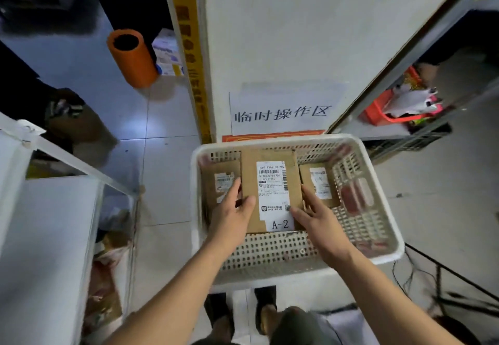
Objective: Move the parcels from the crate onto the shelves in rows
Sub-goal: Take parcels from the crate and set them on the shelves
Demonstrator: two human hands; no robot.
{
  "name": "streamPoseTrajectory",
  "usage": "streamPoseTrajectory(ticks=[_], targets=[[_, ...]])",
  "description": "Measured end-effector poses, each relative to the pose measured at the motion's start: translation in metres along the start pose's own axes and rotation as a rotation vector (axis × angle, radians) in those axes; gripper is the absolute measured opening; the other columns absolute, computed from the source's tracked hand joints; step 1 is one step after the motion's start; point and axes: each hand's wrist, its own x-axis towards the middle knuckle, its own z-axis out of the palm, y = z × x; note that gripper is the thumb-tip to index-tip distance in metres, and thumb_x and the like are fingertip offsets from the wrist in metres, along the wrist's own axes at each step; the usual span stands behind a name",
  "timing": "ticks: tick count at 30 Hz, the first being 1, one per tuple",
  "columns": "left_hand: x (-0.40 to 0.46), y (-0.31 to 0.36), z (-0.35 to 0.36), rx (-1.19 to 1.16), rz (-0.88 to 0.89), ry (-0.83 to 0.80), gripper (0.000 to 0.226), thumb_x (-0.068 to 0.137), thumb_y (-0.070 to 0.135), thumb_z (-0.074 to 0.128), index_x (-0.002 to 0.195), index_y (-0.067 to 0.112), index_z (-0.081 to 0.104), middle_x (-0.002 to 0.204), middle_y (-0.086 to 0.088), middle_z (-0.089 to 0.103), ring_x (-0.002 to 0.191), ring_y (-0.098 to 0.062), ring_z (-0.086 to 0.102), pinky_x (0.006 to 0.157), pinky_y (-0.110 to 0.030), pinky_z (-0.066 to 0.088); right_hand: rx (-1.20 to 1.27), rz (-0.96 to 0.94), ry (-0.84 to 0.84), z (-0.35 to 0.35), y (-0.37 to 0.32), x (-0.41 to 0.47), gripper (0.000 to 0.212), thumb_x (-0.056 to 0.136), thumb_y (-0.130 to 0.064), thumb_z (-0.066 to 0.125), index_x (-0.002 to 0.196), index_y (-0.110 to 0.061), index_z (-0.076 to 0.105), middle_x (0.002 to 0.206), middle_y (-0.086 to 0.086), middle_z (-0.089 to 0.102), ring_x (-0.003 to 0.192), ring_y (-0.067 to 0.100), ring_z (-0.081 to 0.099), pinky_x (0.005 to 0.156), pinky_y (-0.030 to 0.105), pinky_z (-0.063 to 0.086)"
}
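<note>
Orange roll (132, 57), upper left of frame, stands on the floor. Centre: white crate (378, 204) holding three parcels. Left hand (232, 216) and right hand (314, 217), fingers spread, press against opposite sides of the middle parcel (271, 182), labelled A-2; red basket (378, 112), upper right

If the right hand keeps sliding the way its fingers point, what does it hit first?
The right hand points up-left across the A-2 parcel that it already touches, so likely that parcel's label face; depth is unclear.
</note>
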Motion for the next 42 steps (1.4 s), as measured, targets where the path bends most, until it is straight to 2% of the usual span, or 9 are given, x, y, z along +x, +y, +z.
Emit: streamPoseTrajectory(ticks=[5,8,10,13,22,27,31,35,42], targets=[[0.072,-0.038,0.055,0.021,-0.060,-0.005,0.064,0.105,0.053,0.052,0.162,0.047,0.024,0.138,0.019,0.056,0.103,0.002,0.062,0.082,-0.019,0.053,0.023,0.067,0.019,-0.026,0.044,0.075,0.058,0.105,-0.014,0.064,0.156,-0.035,0.047,0.132,-0.008,0.074,0.118,0.020,0.073,0.105,0.050,0.057],[0.109,-0.063,0.078,0.056,-0.090,0.012,0.063,0.105,0.053,0.051,0.161,0.049,0.021,0.131,0.018,0.058,0.088,0.008,0.061,0.069,-0.014,0.050,0.022,0.056,-0.026,-0.033,0.064,0.116,0.054,0.105,-0.009,0.062,0.151,-0.034,0.050,0.121,-0.020,0.076,0.111,0.007,0.074,0.092,0.028,0.062],[0.131,-0.080,0.086,0.101,-0.097,0.044,0.063,0.104,0.058,0.048,0.160,0.052,0.020,0.142,0.004,0.056,0.104,-0.006,0.065,0.086,-0.026,0.057,0.003,0.073,-0.084,-0.031,0.073,0.140,0.053,0.106,-0.010,0.060,0.154,-0.031,0.049,0.127,-0.016,0.075,0.115,0.012,0.074,0.098,0.035,0.061],[0.153,-0.099,0.092,0.259,-0.125,0.077,0.066,0.107,0.052,0.046,0.165,0.037,0.020,0.161,0.004,0.024,0.148,-0.021,0.034,0.123,-0.041,0.034,-0.031,0.086,-0.136,-0.024,0.096,0.172,0.056,0.108,-0.013,0.058,0.159,-0.030,0.044,0.135,-0.009,0.072,0.122,0.019,0.071,0.103,0.043,0.058],[0.181,-0.129,0.094,0.482,-0.017,0.212,0.066,0.100,0.031,0.068,0.158,0.017,0.041,0.138,-0.001,0.034,0.128,-0.021,0.049,0.113,-0.040,0.046,-0.110,0.116,-0.172,-0.001,0.146,0.211,0.061,0.110,-0.026,0.054,0.164,-0.037,0.029,0.149,-0.017,0.060,0.138,0.005,0.056,0.121,0.043,0.044],[0.177,-0.129,0.093,0.493,0.019,0.239,0.067,0.098,0.030,0.072,0.158,0.020,0.042,0.140,-0.002,0.038,0.127,-0.021,0.051,0.107,-0.040,0.050,-0.268,0.058,-0.186,-0.005,0.138,0.202,0.061,0.112,-0.026,0.050,0.157,-0.052,0.020,0.144,-0.017,0.058,0.134,0.005,0.056,0.112,0.028,0.047],[0.165,-0.113,0.082,0.425,-0.029,0.182,0.060,0.103,0.039,0.063,0.156,0.021,0.043,0.142,-0.003,0.039,0.127,-0.022,0.052,0.105,-0.035,0.046,-0.370,0.073,-0.157,-0.009,0.110,0.189,0.058,0.110,-0.027,0.055,0.162,-0.031,0.030,0.127,-0.028,0.057,0.132,0.016,0.059,0.089,0.019,0.050],[0.132,-0.094,0.057,0.386,-0.031,0.140,0.050,0.106,0.041,0.054,0.152,0.021,0.050,0.141,-0.004,0.052,0.125,-0.020,0.057,0.105,-0.032,0.045,-0.526,0.040,-0.154,-0.011,0.078,0.155,0.066,0.107,-0.041,0.057,0.165,-0.024,0.028,0.147,-0.003,0.053,0.139,0.022,0.053,0.099,0.030,0.046],[0.035,-0.044,-0.025,0.376,0.101,0.221,0.037,0.105,0.034,0.058,0.140,0.023,0.062,0.132,0.003,0.061,0.112,-0.014,0.060,0.101,-0.032,0.050,-0.684,-0.160,-0.243,0.027,-0.010,0.071,0.055,0.106,-0.045,0.057,0.157,-0.030,0.044,0.154,-0.010,0.050,0.138,0.012,0.052,0.115,0.040,0.048]])
